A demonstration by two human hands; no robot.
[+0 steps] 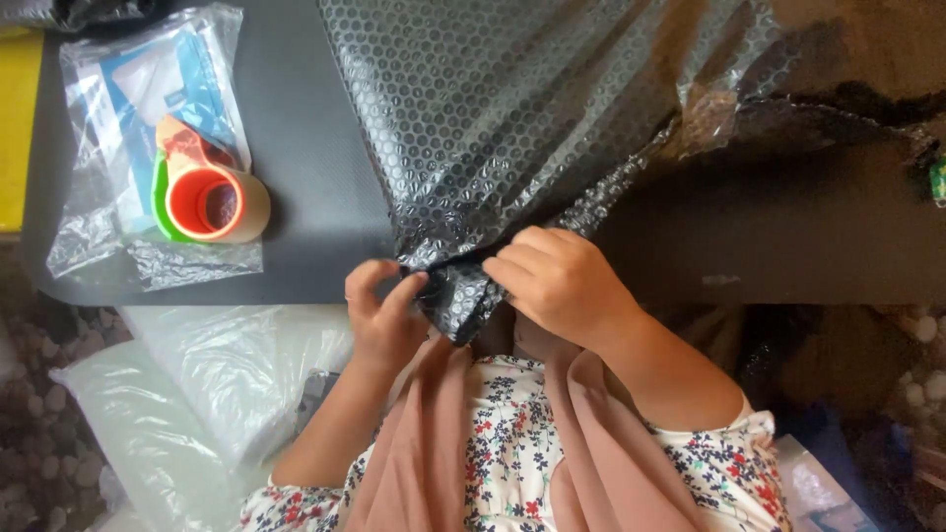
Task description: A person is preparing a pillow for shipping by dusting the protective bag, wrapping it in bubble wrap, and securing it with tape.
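A tape dispenser (212,197) lies on a plastic bag (108,118) at the table's (315,177) left edge. The bubble wrap sheet (512,108) spreads across the table's middle to its near edge.

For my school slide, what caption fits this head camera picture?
Both hands, left hand and right hand, pinch a bubble wrap sheet beside a tape dispenser.

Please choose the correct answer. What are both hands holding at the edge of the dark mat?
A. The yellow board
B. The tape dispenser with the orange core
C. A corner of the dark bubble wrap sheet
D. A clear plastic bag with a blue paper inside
C: the left hand and the right hand both pinch a bunched corner of the dark bubble wrap, while the tape dispenser lies untouched on the clear bag.
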